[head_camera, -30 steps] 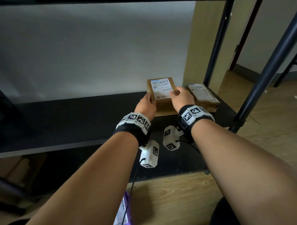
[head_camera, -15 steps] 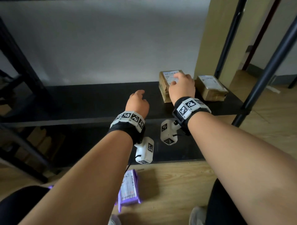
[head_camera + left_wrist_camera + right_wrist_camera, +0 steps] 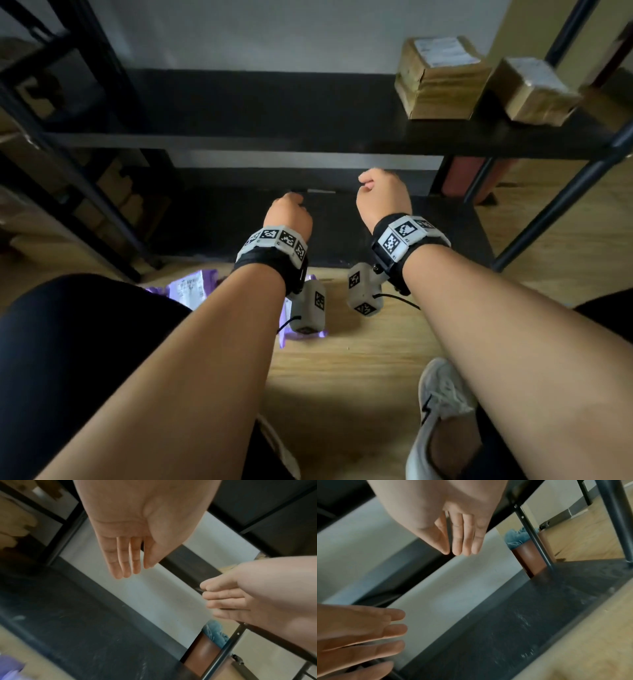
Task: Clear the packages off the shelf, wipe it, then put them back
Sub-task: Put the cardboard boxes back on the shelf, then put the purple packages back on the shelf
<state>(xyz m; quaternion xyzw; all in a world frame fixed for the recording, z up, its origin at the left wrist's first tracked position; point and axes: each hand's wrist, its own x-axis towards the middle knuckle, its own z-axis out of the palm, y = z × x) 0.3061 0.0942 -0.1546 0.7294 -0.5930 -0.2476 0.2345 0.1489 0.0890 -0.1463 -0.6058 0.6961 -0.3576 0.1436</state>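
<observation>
Two brown cardboard packages stand on the black shelf [image 3: 274, 113] at its right end: a larger one [image 3: 440, 80] with a white label and a smaller one [image 3: 532, 90] beside it. Purple mailer packages [image 3: 191, 291] lie on the wooden floor under my left forearm. My left hand [image 3: 287, 214] and right hand [image 3: 382, 197] hang empty in front of the lower shelf board [image 3: 342, 226], below the upper shelf. In the wrist views the left hand's fingers [image 3: 123, 561] and the right hand's fingers [image 3: 462, 539] are straight and hold nothing.
Black metal shelf posts [image 3: 561, 192] stand at the right and another black rack [image 3: 78, 154] at the left. A brown bin with a blue bag [image 3: 525, 547] sits behind the shelf's right end. My white shoe [image 3: 442, 404] rests on the wooden floor.
Both hands have let go of the larger cardboard package and dropped down from the upper shelf to the lower board. The head view has tilted down toward the floor.
</observation>
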